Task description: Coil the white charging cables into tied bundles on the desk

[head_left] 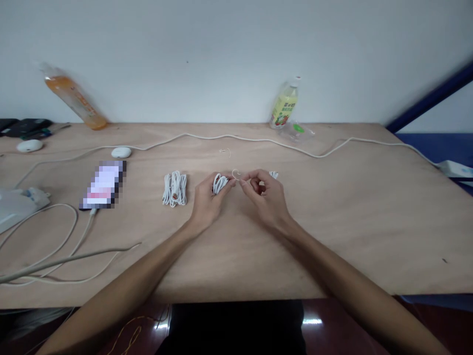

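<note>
My left hand (207,199) is closed around a coiled white cable (220,184), whose loops show between thumb and fingers. Between both hands curves a thin pale twist tie (236,174). The thumb and forefinger of my right hand (266,195) pinch one end of it, close to my left fingertips. Partly hidden behind the right hand lies another white cable bundle (273,174). To the left of my hands, coiled white cables (175,189) rest side by side on the wooden table (236,261). A second thin tie (225,151) lies just beyond my hands.
A phone (103,185) with a charging cable lies at left, near a white earbud case (121,152). An orange drink bottle (76,97) and a yellow-labelled bottle (284,104) lean against the wall. One long white cord (258,140) crosses the table's back.
</note>
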`<state>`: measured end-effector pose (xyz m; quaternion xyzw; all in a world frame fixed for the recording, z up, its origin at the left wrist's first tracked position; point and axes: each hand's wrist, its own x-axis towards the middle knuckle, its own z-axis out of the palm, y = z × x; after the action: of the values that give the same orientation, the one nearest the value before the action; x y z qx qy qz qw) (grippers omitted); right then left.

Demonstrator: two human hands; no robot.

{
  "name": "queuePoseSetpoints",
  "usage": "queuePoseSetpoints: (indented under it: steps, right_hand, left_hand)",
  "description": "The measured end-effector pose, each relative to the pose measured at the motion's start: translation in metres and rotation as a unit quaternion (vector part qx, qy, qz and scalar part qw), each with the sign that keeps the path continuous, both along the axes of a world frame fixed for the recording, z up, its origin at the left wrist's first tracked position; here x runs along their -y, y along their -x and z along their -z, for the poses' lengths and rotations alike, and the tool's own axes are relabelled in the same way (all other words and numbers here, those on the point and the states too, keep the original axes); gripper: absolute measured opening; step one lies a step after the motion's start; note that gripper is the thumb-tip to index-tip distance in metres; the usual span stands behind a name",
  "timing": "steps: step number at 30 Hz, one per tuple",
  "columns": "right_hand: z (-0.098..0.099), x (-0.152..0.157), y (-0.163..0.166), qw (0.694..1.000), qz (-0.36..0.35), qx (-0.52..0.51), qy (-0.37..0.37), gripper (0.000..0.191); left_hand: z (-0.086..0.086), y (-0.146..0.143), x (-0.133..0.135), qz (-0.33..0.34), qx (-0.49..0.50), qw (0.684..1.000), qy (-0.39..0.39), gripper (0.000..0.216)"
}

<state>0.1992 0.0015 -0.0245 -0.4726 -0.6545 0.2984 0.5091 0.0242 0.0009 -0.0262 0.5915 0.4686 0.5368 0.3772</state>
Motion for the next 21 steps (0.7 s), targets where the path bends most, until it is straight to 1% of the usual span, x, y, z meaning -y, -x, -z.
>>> queuePoseSetpoints:
  steps: [5, 10, 16, 21]
  right_hand:
    - [0.0005, -0.0004, 0.0003, 1.000, -0.005, -0.002, -0.003, 0.014]
    - [0.0002, -0.0005, 0.0008, 1.000, -0.010, -0.011, 0.010, 0.016]
    - [-0.0049, -0.0005, 0.0024, 0.995, -0.047, -0.063, 0.058, 0.026]
    - [-0.0080, -0.0015, 0.0010, 0.989, -0.054, -0.084, 0.107, 0.036]
  left_hand:
    - [-0.0008, -0.0003, 0.0004, 0.005, 0.002, 1.000, 0.000, 0.014]
    - [-0.0015, 0.0000, 0.0009, 0.006, -0.001, 1.000, -0.010, 0.014]
    - [-0.0020, 0.0008, 0.0020, 0.008, 0.006, 1.000, -0.015, 0.015]
    - [-0.0004, 0.0007, 0.0000, 0.015, 0.013, 1.000, -0.016, 0.017]
